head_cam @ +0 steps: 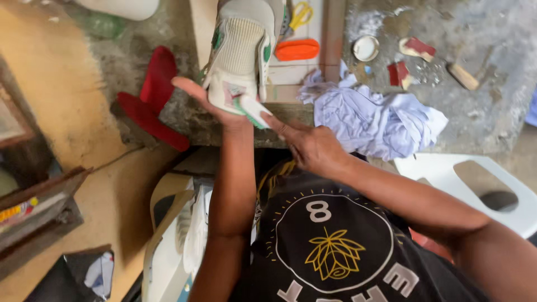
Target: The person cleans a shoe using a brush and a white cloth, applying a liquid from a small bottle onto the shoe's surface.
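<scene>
My left hand point(221, 109) is raised palm up and cradles the heel end of a white sneaker with green trim point(241, 53), sole side toward me. Just right of it, my right hand point(310, 146) pinches the white and green pull tab point(251, 111) at the shoe's heel with its fingertips. The shoe's toe end points away, over a concrete ledge point(184, 120). A dark printed shirt on my lap fills the bottom of the view.
On the rough concrete surface lie a crumpled pale blue cloth point(375, 120), an orange object point(297, 50), yellow-handled scissors point(301, 14), a small round lid point(366, 48), red-faced scraps point(417, 48) and a red insole piece point(154, 92). A white plastic stool point(475, 184) stands right; another shoe point(179, 229) lies lower left.
</scene>
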